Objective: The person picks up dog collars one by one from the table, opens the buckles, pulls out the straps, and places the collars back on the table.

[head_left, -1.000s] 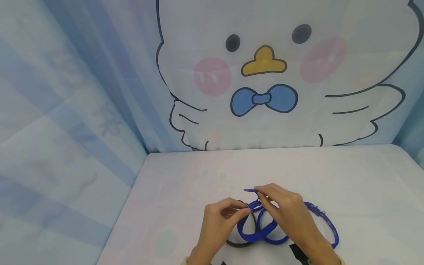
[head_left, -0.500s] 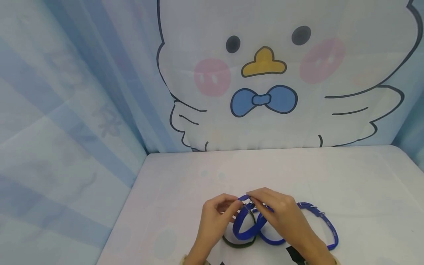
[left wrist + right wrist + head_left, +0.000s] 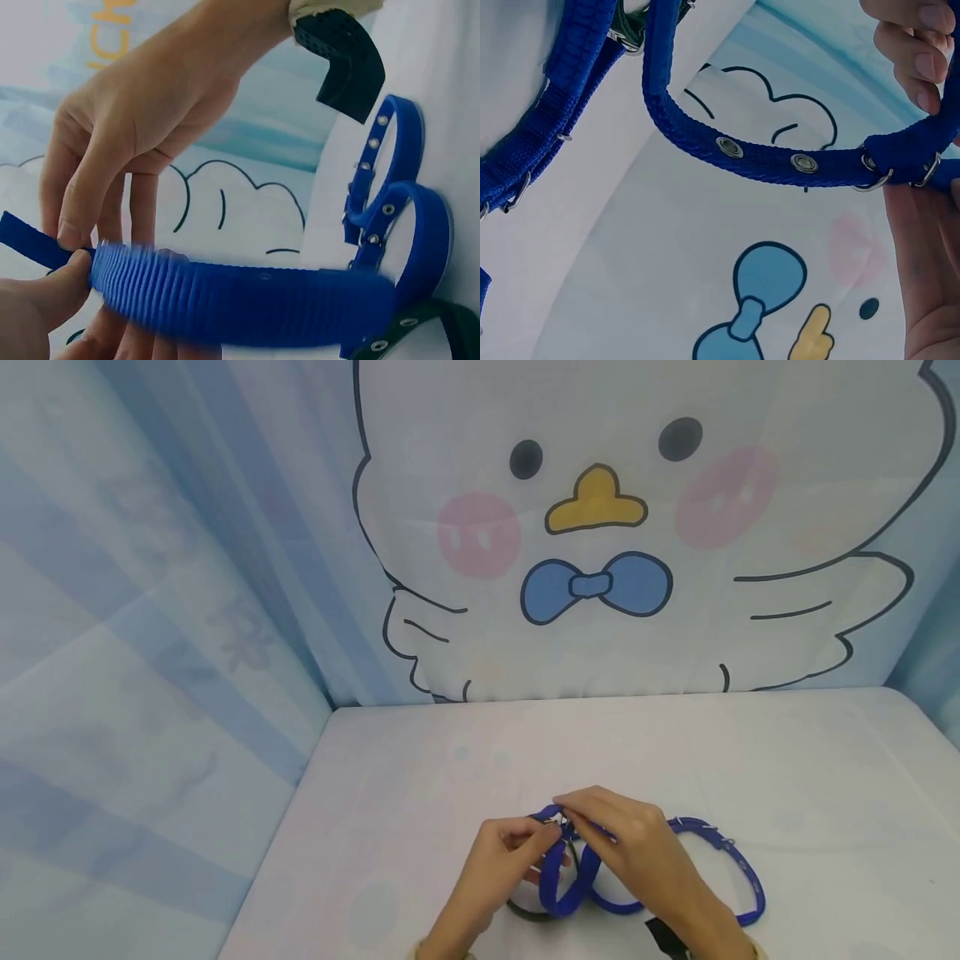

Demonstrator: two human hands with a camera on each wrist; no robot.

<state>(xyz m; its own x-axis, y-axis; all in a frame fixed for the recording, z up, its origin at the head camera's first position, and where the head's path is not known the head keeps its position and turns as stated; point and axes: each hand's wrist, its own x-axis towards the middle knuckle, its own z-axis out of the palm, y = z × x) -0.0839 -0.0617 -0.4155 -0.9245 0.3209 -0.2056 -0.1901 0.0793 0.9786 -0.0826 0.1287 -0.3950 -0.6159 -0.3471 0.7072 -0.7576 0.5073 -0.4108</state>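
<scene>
A blue collar with metal eyelets and a buckle is bent into a loop, held up between both hands. My left hand grips it near the buckle. My right hand pinches the strap close beside the left fingers, and a strap end sticks out past the fingertips in the left wrist view. The strap runs through the buckle, though fingers partly cover that spot. Beneath the hands a dark green collar lies on the table, also with eyelets.
More blue collars lie on the table, one loop under my right hand and another to its right. A black device sits at the right wrist. Behind the table hangs a printed cloth.
My right hand has shifted left with the strap end, bringing it beside the left hand. The left hand drew back leftward, then returned right to the buckle. The held loop has turned and narrowed.
</scene>
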